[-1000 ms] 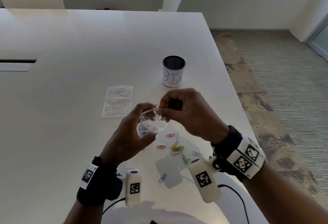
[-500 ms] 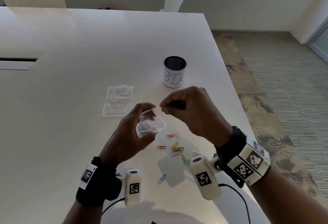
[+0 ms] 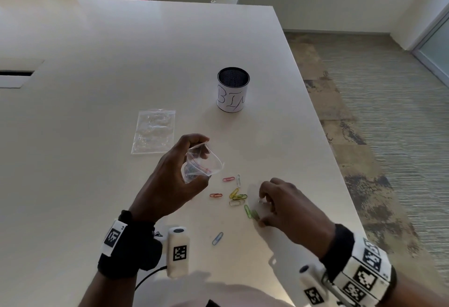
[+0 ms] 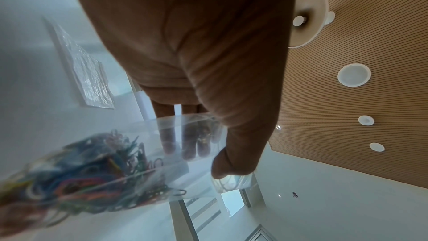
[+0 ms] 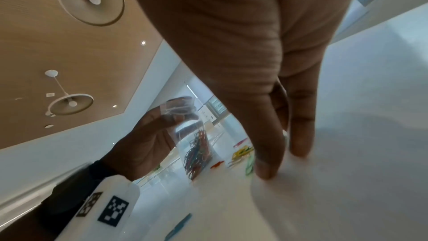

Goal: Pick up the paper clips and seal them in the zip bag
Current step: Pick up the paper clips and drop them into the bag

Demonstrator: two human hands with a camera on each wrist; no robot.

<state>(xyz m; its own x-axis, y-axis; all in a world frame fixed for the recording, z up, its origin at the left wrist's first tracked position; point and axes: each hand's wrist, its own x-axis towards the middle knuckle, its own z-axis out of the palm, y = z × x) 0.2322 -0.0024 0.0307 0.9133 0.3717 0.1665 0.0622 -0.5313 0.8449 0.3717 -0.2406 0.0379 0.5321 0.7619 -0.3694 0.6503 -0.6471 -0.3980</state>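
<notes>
Dropping from the bag mouth, where it was a second ago, the right hand (image 3: 289, 203) now reaches the table (image 3: 97, 88) with fingers curled down, fingertips at a green clip (image 3: 247, 210); whether it grips one I cannot tell. The left hand (image 3: 170, 180) still pinches the open zip bag (image 3: 204, 163), part-filled with clips, above the loose paper clips (image 3: 237, 195). Behind them a cup (image 3: 232, 90) reads "BIN"

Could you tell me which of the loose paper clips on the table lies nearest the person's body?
The blue paper clip: it lies alone, nearer the person than the red, yellow and green clips.
</notes>
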